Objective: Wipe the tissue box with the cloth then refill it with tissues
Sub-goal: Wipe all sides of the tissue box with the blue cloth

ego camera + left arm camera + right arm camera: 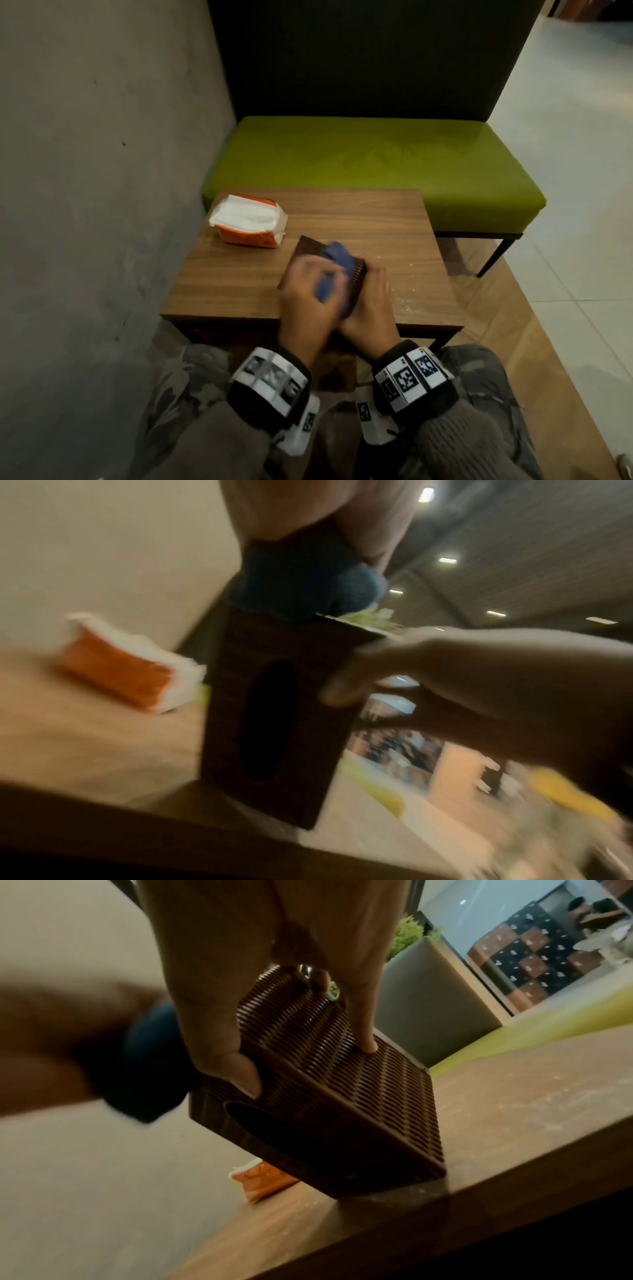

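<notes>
A green bench sits behind the wooden table. An orange tissue pack lies well apart from the brown tissue box, tipped on the table. The right hand grips its ribbed side; the left hand holds a blue cloth on it.

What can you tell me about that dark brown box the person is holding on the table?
The tissue box is dark brown and looks like wood, with ribbed, slatted sides and a long oval slot that looks dark inside. It stands tipped up on the table, slot face toward the person. The right hand grips its upper edge, thumb on the slot face and fingers on the ribbed side. The left hand presses a blue cloth against its top.
</notes>
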`<state>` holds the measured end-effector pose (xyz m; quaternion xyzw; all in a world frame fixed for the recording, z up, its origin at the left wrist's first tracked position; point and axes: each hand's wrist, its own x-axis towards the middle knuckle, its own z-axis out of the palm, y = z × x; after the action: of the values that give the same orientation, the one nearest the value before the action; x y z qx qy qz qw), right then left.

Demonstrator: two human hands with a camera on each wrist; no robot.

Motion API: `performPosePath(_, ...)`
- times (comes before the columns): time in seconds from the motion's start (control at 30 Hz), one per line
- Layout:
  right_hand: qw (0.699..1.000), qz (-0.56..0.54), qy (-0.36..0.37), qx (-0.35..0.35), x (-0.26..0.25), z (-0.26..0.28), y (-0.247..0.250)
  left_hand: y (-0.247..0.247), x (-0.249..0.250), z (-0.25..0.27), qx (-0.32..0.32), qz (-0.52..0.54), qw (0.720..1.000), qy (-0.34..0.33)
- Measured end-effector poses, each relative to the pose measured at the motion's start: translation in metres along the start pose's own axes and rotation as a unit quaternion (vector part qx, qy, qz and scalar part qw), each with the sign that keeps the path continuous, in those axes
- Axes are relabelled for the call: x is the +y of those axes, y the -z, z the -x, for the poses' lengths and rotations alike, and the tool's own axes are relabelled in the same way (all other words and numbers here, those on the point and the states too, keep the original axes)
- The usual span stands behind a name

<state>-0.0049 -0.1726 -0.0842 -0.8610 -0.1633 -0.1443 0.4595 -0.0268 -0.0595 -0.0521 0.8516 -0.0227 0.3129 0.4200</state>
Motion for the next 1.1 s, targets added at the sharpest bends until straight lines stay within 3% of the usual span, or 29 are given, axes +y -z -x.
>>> performPosePath(0.07, 0.999, 0.042, 0.011, -0.004, -0.002, 0.0, -0.004, -0.01, 0.015, 0.006, -0.068, -0.054, 0.988, -0.13)
performPosePath(0.13, 1.0, -0.022, -0.007, 0.001, -0.003, 0.001, 0.005, -0.009, 0.006, -0.015, -0.06, -0.079, 0.985, -0.139)
performPosePath(0.2, 0.998, -0.056, -0.016, -0.001, 0.002, 0.007, 0.017, -0.001, -0.022, -0.039, -0.026, -0.099, 0.993, -0.067)
performPosePath(0.27, 0.996, -0.079, -0.023, -0.017, 0.008, 0.015, 0.026, 0.014, -0.057, -0.059, -0.021, -0.081, 0.993, 0.089)
performPosePath(0.33, 0.985, -0.157, -0.064, -0.014, 0.008, 0.016, 0.035, 0.03, -0.082, -0.057, -0.054, -0.025, 0.97, 0.234)
performPosePath(0.4, 0.968, -0.227, -0.106, -0.013, 0.008, 0.009, 0.045, 0.047, -0.088, -0.042, -0.082, 0.049, 0.957, 0.273)
performPosePath(0.5, 0.943, -0.31, -0.113, -0.04, 0.017, 0.0, 0.058, 0.069, -0.077, -0.021, -0.242, 0.151, 0.931, 0.229)
performPosePath(0.57, 0.941, -0.315, -0.098, -0.074, 0.025, -0.002, 0.063, 0.075, -0.064, -0.022, -0.336, 0.145, 0.914, 0.172)
performPosePath(0.77, 0.904, -0.367, -0.081, -0.205, 0.026, -0.005, 0.074, 0.067, -0.022, -0.045, -0.443, 0.046, 0.894, 0.047)
performPosePath(0.83, 0.905, -0.357, -0.093, -0.212, 0.025, -0.007, 0.076, 0.062, -0.02, -0.042, -0.421, 0.056, 0.905, 0.027)
performPosePath(0.9, 0.913, -0.348, -0.136, -0.163, 0.025, -0.006, 0.07, 0.058, -0.021, -0.035, -0.339, 0.026, 0.94, 0.016)
performPosePath(0.93, 0.903, -0.366, -0.186, -0.125, 0.025, -0.005, 0.065, 0.055, -0.022, -0.03, -0.282, -0.004, 0.959, 0.007)
performPosePath(0.97, 0.878, -0.404, -0.243, -0.089, 0.023, -0.003, 0.062, 0.052, -0.02, -0.026, -0.228, -0.042, 0.973, -0.016)
performPosePath(1.03, 0.772, -0.518, -0.359, -0.087, 0.015, 0.002, 0.054, 0.048, -0.015, -0.018, -0.163, -0.148, 0.973, -0.073)
performPosePath(1.07, 0.734, -0.545, -0.388, -0.111, 0.008, 0.003, 0.052, 0.045, -0.014, -0.014, -0.158, -0.185, 0.966, -0.092)
performPosePath(1.1, 0.719, -0.558, -0.395, -0.126, 0.003, 0.004, 0.05, 0.041, -0.014, -0.01, -0.163, -0.207, 0.959, -0.103)
